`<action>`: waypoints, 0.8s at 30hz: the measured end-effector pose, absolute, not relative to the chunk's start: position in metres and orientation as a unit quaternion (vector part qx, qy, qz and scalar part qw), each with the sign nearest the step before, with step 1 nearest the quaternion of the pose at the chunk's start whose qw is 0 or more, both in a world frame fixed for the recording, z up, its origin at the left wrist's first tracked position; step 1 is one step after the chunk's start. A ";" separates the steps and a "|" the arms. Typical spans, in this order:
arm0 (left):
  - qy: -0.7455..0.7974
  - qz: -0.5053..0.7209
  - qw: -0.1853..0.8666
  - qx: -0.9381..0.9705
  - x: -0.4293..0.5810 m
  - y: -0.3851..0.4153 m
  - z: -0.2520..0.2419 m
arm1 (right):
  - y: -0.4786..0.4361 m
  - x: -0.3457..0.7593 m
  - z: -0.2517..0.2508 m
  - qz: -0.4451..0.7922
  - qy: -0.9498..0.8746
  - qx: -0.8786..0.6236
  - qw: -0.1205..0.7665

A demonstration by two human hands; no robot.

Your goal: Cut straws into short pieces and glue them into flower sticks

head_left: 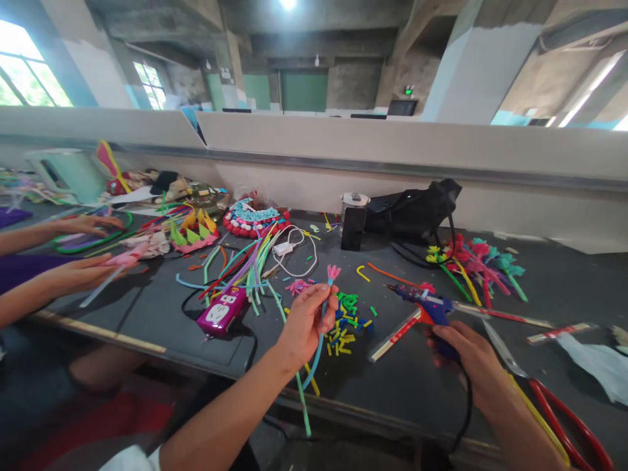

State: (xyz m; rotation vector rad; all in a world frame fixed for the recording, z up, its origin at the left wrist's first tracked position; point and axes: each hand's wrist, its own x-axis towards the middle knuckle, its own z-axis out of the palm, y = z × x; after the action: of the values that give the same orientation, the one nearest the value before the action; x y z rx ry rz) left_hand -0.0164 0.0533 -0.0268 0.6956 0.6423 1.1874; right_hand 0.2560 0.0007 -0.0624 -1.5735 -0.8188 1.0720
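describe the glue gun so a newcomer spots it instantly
On the dark table, look right of the cut pieces. The glue gun is in the right hand, blue with an orange trigger, unlike the red-handled scissors nearby.

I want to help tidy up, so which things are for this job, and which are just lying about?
For the job:
pink-tipped blue stem, in the left hand
glue gun, in the right hand
cut coloured pieces, probably

Just lying about, it seems:
black bag
phone
white cable
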 end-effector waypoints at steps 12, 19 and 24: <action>0.330 0.521 0.709 0.341 -0.018 0.050 -0.027 | -0.011 0.183 -0.021 0.516 -0.412 -0.441 0.608; 0.328 0.523 0.698 0.363 -0.019 0.046 -0.025 | -0.016 0.160 -0.027 0.420 -0.547 -0.496 0.528; 0.331 0.520 0.697 0.365 -0.018 0.046 -0.026 | -0.014 0.166 -0.040 0.330 -0.606 -0.532 0.491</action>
State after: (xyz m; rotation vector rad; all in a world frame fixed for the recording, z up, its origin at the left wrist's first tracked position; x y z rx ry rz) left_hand -0.0178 0.0460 -0.0262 0.8143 0.7386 1.1598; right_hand 0.1656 -0.0141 -0.0397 -1.2905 -1.4714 0.8015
